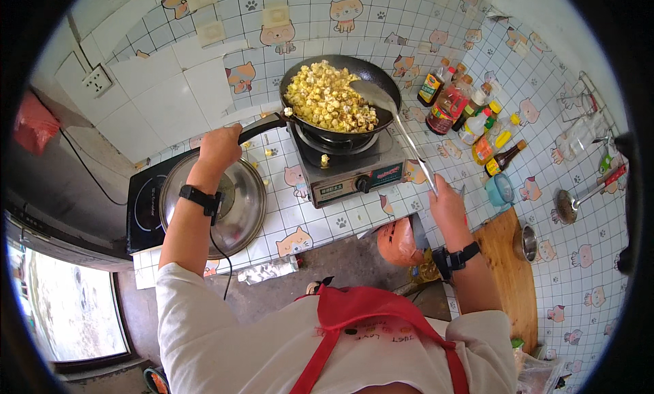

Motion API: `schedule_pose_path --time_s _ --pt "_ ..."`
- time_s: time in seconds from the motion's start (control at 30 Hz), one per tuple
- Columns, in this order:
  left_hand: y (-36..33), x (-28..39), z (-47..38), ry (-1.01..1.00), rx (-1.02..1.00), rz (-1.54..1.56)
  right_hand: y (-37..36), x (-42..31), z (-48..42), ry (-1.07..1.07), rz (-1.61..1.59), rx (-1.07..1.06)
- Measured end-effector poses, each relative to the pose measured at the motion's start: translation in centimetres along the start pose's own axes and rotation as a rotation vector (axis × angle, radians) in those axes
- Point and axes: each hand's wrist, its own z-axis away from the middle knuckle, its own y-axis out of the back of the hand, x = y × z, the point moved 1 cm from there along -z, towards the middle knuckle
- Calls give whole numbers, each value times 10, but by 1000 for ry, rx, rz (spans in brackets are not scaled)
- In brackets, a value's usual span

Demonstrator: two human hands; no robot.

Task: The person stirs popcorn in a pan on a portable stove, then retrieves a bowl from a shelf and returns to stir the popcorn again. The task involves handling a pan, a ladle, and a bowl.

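A dark wok [380, 73] full of popcorn [327, 97] sits on a portable gas stove [357, 174]. My left hand [220, 146] is closed around the wok's black handle [263, 127], at the left of the stove. In my right hand [449, 207] is the shaft of a metal wok spatula [415, 146]. Its blade rests inside the wok against the right side of the popcorn, partly under some of it. One popped kernel [288, 111] lies at the rim by the handle, and another [325, 159] is on the stove top.
Below my left forearm, a domed metal lid [245, 205] overlaps a black induction cooktop [143, 210]. Several sauce and oil bottles [449, 105] crowd the right rear counter. A blue container [499, 189], wooden board [506, 271] and metal bowl [529, 243] are at right. A ladle [567, 205] hangs on the wall.
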Motion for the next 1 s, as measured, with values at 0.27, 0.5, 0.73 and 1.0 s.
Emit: schedule_pose_path --time_s 0.27,0.5,0.73,1.0 --pt "3 4 3 -1 48 37 14 -28 18 -435 -1365 -480" --pt "-3 3 4 -45 103 -35 24 -36 40 -534 -1585 -431" --pt "16 16 17 -173 310 64 43 3 108 -706 -1654 -136" --pt "-9 59 61 -286 639 345 84 70 211 -1005 -1248 160"
